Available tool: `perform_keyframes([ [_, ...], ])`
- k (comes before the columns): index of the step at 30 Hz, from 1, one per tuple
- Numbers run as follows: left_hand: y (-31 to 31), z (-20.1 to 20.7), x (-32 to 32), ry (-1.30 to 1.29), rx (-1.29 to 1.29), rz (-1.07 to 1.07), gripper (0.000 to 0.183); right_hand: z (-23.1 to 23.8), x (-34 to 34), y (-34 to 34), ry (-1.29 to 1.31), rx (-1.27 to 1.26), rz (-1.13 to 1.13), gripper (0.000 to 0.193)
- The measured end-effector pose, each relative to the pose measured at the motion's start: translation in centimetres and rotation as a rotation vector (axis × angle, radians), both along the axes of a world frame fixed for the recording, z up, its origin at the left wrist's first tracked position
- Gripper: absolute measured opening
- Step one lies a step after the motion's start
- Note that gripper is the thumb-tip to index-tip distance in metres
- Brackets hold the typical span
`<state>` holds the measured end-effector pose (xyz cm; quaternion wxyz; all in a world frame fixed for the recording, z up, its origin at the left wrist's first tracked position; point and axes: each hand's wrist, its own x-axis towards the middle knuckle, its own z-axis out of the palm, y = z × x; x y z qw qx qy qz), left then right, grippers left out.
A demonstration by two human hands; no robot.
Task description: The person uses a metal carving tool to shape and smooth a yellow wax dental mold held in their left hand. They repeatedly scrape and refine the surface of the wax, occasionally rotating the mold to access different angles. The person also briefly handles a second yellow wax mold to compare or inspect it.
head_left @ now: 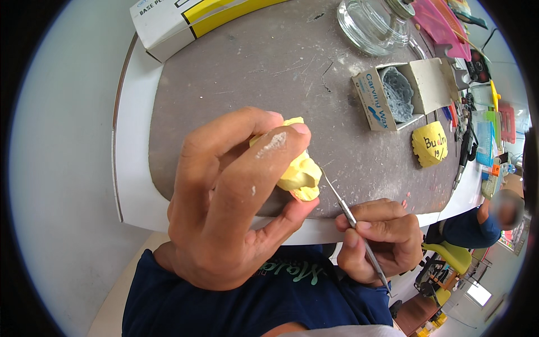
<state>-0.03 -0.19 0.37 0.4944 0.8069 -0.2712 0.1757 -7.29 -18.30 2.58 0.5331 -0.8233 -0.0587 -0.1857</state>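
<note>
Small carton: a card box [373,101] in the upper right of the frame, open, its pale flap spread to the right; inside sits a lumpy blue-grey mass [397,95].
Glass vessel: a thick clear jar [370,28] with a metal collar, at the top right of centre; its contents cannot be made out.
Pink container: a bright plastic tray [441,28] near the upper right edge, slim tools lying across it.
Long box: white and yellow card [163,28], upper left; its inside is hidden.
Held cast: a pale yellow dental cast [303,171] at the centre of the frame, raised above the bench edge — matte and knobbly, with rounded bumps and a pinkish patch at its lower edge. Fingers cover much of it.
Left hand: this hand [224,196] grips the cast, fingers over the top and thumb below; white dust marks a finger.
Right hand: this hand [384,236], right of centre, is closed pen-like around a slim metal tool [347,210]. The tip is just beside the cast — whether it touches, one cannot tell.
Second cast: a yellow piece [430,144] with dark handwriting, lying on the brown mat [236,84] at the right.
</note>
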Motion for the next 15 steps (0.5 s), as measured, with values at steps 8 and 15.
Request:
perform_keyframes([
  [8, -0.03, 0.21, -0.02, -0.001, 0.006, 0.004, 0.076, -0.11, 0.03, -0.10, -0.016, 0.006, 0.009, 0.022],
  [15, -0.03, 0.17, 0.15, -0.035, 0.025, -0.013, 0.074, 0.00, 0.04, 0.05, -0.002, 0.002, 0.014, 0.023],
])
